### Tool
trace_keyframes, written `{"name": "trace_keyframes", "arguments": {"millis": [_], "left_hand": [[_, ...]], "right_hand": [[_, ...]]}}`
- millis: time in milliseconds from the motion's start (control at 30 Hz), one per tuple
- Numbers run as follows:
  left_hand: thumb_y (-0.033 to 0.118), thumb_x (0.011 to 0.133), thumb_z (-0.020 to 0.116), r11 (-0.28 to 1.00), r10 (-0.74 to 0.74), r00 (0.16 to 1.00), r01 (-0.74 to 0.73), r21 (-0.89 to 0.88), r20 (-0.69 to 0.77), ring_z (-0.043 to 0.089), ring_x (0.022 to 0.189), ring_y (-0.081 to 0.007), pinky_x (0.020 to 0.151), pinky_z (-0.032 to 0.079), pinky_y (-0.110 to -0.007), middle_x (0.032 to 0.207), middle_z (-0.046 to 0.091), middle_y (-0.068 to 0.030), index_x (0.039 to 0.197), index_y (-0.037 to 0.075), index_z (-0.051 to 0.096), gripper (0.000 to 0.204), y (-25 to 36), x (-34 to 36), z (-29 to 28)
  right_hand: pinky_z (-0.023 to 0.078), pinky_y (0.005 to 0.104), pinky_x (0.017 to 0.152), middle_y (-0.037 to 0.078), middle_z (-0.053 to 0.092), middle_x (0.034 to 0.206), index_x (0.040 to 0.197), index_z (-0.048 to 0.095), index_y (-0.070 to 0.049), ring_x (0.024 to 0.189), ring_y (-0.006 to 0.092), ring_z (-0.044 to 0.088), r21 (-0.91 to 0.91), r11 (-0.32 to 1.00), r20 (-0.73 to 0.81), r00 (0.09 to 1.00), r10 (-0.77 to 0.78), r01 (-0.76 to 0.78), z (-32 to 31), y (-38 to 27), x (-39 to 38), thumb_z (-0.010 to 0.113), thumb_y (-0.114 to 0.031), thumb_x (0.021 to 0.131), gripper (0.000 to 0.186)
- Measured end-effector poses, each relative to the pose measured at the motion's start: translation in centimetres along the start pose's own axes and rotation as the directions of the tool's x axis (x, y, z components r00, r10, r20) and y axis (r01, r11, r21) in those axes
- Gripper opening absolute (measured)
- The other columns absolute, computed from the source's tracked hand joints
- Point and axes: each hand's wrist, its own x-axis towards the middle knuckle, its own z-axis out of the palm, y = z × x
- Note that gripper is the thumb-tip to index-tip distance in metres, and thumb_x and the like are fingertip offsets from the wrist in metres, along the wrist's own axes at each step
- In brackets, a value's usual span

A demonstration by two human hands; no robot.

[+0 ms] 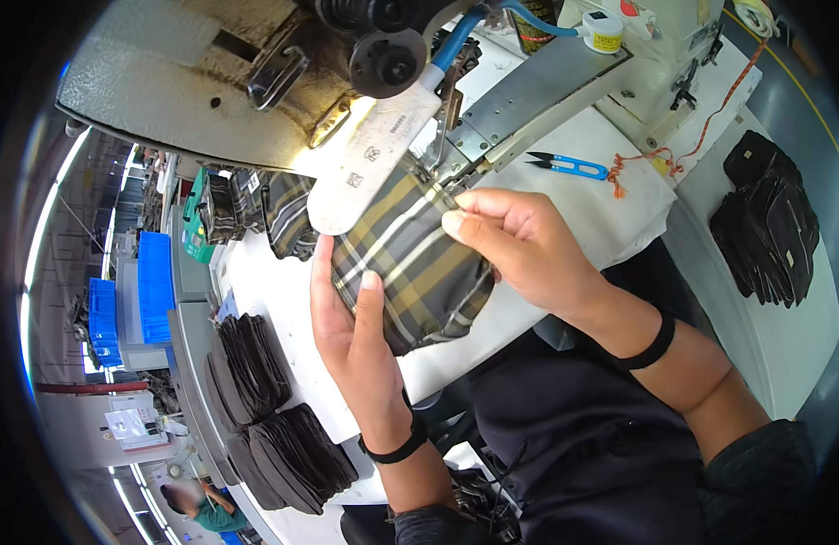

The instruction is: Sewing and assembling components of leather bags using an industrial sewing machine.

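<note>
A plaid fabric piece (pixel 419 263) in grey, olive and white lies under the front of a sewing machine (pixel 192 100). My left hand (pixel 351 318) grips its near left side, thumb on top and fingers along the edge. My right hand (pixel 519 241) pinches the upper right edge between thumb and fingers, close to the machine's narrow arm (pixel 537 100). A white rounded plate (pixel 365 163) on the machine hides part of the fabric's far edge. The needle area cannot be made out clearly.
Blue thread snips (pixel 574 166) and orange cord (pixel 619 173) lie right of the machine arm. Dark fabric stacks (pixel 283 459) sit at the left, another dark stack (pixel 769 218) at the far right. More plaid pieces (pixel 287 213) lie behind. A person (pixel 210 507) is at lower left.
</note>
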Motion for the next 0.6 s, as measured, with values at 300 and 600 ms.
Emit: {"name": "trace_keyframes", "arguments": {"millis": [300,600], "left_hand": [[0.002,0.098,0.055,0.999,0.032,0.999,-0.031,-0.023,0.032,0.053,0.123,-0.0200,0.108,0.041,-0.032,0.142,0.051,-0.0179,0.148,-0.007,0.040,0.053,-0.6,3.2,-0.8],[0.004,0.098,0.058,0.995,0.047,0.999,-0.046,-0.083,0.019,0.052,0.125,-0.0178,0.108,0.038,-0.030,0.142,0.051,-0.0167,0.147,-0.007,0.041,0.053,-1.8,4.8,-1.4]], "right_hand": [[0.043,0.0190,0.054,-0.003,0.061,0.074,0.099,0.070,0.001,0.060,0.0023,0.052,-0.171,0.985,-0.031,0.999,0.022,-0.027,-1.1,-0.2,0.7,0.061,-0.018,0.101,0.021],[0.049,0.0422,0.087,0.011,0.065,0.106,0.114,0.066,-0.003,0.101,0.0315,0.061,-0.945,-0.262,0.287,0.883,-0.372,0.197,-11.5,0.5,0.1,0.063,-0.010,0.088,0.027]]}}
